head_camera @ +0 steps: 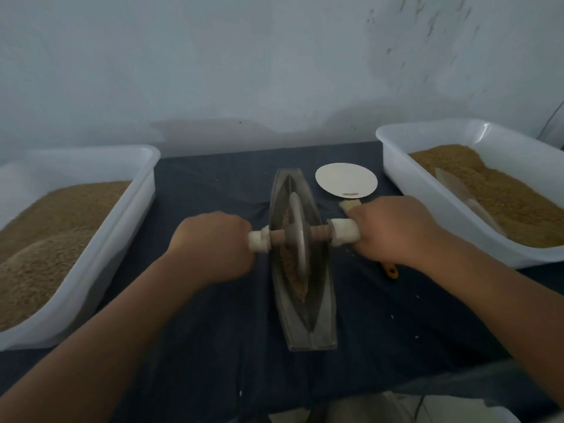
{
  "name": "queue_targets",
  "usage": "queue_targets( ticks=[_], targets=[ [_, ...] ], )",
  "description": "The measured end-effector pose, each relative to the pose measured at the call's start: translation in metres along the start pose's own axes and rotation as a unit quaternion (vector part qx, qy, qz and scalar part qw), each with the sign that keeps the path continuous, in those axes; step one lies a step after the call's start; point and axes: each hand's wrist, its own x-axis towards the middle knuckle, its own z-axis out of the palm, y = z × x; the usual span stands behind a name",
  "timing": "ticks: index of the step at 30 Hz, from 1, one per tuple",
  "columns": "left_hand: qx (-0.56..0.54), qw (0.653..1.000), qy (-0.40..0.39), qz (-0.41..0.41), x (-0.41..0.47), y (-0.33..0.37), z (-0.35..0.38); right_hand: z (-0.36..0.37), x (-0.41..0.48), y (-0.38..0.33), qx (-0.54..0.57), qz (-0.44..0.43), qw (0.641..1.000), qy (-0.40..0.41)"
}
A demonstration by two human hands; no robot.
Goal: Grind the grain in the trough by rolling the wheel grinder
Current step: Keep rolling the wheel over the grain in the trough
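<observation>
1. The trough (308, 325) lies lengthwise on the dark desk (213, 346), with grain (297, 285) along its groove
2. The left hand (213, 245) and right hand (393, 230) each clench a handle of the wheel grinder (297, 236), which stands mid-trough
3. A white disc (346, 180), perhaps paper, lies beyond

Two hands, left hand (213, 245) and right hand (393, 230), grip the wheel grinder (297, 235) handles above a boat-shaped trough (305, 315) holding grain (294, 271), between two white grain tubs (100, 239) on a dark counter (213, 346).

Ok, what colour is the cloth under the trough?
The cloth is dark navy blue; the head view shows it best.
</observation>
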Motion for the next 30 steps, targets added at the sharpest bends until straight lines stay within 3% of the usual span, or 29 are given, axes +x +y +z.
queue_targets(
  ticks=[7, 12, 16, 19, 22, 25, 30],
  targets=[
    [0.020, 0.997, 0.068, -0.040, 0.065, 0.006, -0.015, -0.001, 0.060, 0.002, 0.028, 0.118, 0.992, -0.031],
    [0.005, 0.999, -0.009, 0.035, 0.048, 0.006, -0.026, 0.001, 0.028, 0.001, 0.066, 0.086, 0.993, -0.043],
    [-0.028, 0.994, -0.066, 0.081, 0.000, -0.004, -0.013, 0.014, -0.020, 0.002, 0.029, 0.022, 0.999, 0.010],
    [-0.008, 0.995, -0.046, 0.088, 0.007, -0.005, -0.013, 0.017, -0.012, 0.003, 0.047, 0.033, 0.998, -0.016],
    [0.037, 0.998, 0.015, 0.045, 0.049, -0.001, -0.024, 0.016, 0.028, 0.005, 0.076, 0.087, 0.993, -0.034],
    [0.004, 1.000, 0.021, 0.010, 0.075, -0.001, -0.027, 0.016, 0.060, 0.008, 0.075, 0.109, 0.991, -0.020],
    [-0.023, 0.999, 0.010, 0.032, 0.035, -0.005, -0.010, 0.012, 0.032, 0.009, 0.071, 0.060, 0.995, -0.024]
  ],
)
